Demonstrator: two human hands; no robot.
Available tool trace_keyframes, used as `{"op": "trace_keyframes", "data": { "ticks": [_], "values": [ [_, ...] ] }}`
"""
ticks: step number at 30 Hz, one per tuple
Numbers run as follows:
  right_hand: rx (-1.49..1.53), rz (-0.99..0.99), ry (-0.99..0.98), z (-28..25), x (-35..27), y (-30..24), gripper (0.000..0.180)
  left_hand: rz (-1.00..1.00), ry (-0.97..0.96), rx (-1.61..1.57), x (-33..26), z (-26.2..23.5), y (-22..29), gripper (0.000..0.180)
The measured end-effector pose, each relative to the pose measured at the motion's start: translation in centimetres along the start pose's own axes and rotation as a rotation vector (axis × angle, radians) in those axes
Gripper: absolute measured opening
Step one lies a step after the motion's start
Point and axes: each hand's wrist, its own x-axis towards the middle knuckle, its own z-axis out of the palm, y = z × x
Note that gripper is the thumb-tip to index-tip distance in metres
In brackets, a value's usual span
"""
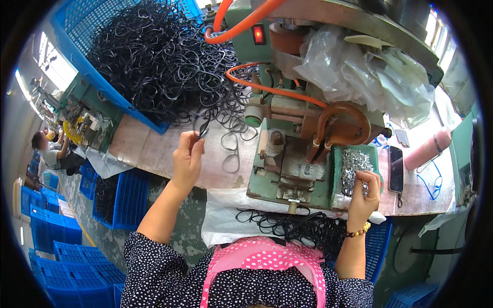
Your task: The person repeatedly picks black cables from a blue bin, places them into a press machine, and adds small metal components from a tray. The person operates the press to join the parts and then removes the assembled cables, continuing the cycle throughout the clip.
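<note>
My left hand (186, 161) is closed, thumb against fingers, on a black eyeglass frame (202, 127) above the table's left part. Beside it lie loose eyeglass frames (230, 150), left of the green press machine (262, 177). My right hand (365, 197) is at the near right edge of a green tray (378, 163) of small silver metal pieces (354, 164). Its fingers are curled together, and whatever is in them is too small or hidden to make out. The press's metal block (303, 163) lies between my hands.
A large blue crate (84, 61) heaped with black frames (164, 61) stands at the far left. Orange hoses (277, 91) cross the machine. On the right are a phone (396, 169), a pink bottle (429, 148) and blue glasses (435, 185). More black frames (292, 223) lie near my lap.
</note>
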Motion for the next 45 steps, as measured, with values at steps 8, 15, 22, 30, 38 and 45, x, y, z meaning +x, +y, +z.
{"op": "trace_keyframes", "data": {
  "ticks": [8,15,22,30,38,45],
  "values": [
    [0.542,0.135,-0.167,3.1,0.2,-7.1,0.023,0.279,-0.052,-0.408,-1.7,1.9,11.1,0.018],
    [0.759,0.217,-0.234,5.5,0.3,-9.5,0.048,0.235,-0.102,-0.706,0.6,6.3,14.3,0.021],
    [0.853,0.29,-0.29,5.5,0.6,-9.6,0.049,0.266,-0.105,-0.656,0.5,6.3,14.2,0.02],
    [0.726,0.234,-0.266,3.4,1.3,-7.7,0.043,0.637,-0.381,-0.195,-1.6,7.8,15.2,0.018],
    [0.578,0.201,-0.039,-0.1,1.3,-4.7,0.031,0.596,-0.362,-0.158,-1.1,10.0,15.5,0.017],
    [0.25,0.46,0.158,-2.1,0.2,2.0,0.029,0.683,-0.273,-0.128,-1.6,10.5,15.1,0.02]
  ]
}}
